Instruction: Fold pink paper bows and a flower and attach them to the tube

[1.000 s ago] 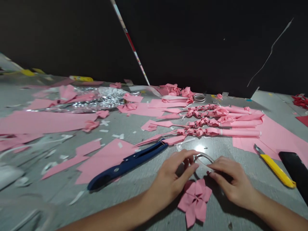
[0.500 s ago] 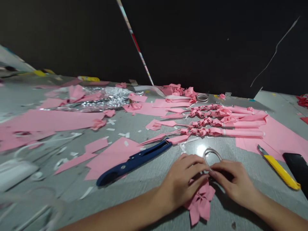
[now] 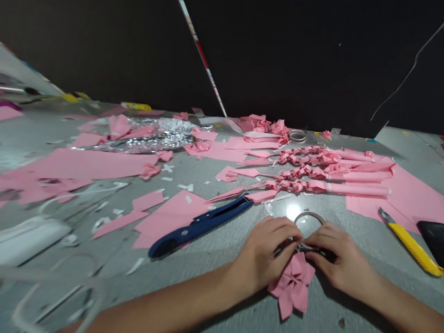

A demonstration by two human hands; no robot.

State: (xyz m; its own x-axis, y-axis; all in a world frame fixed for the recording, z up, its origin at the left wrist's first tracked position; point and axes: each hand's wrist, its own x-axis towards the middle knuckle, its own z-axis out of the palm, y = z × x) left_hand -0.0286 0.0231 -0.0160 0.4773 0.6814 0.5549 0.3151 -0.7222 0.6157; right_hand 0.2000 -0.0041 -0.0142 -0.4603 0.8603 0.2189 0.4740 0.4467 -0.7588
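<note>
**Close work at the near side, bare room to left and right**

In the head view, we see both hands curled narrow and nearly meeting. The left hand point(image 3: 268, 249) and the right hand point(image 3: 335, 253) each pinch the near part of a pale ring point(image 3: 317, 215), whose far arc stands free above the fingertips. The pink paper flower point(image 3: 293, 289) lies just below the pinch, on the near side of the ring; we cannot tell exactly how the two join.

Around them, we have bare counter point(image 3: 215, 261) between the left forearm and the blue-handled cutter point(image 3: 201, 226), and a clear strip between the right hand and the yellow utility knife point(image 3: 412, 245). The knife's blade points up and left, and the black phone point(image 3: 432, 238) beside it runs out of the picture. Beyond the ring, a narrow gap separates it from the pink paper stems point(image 3: 360, 189). The counter's far edge meets a black panel point(image 3: 138, 60).
</note>
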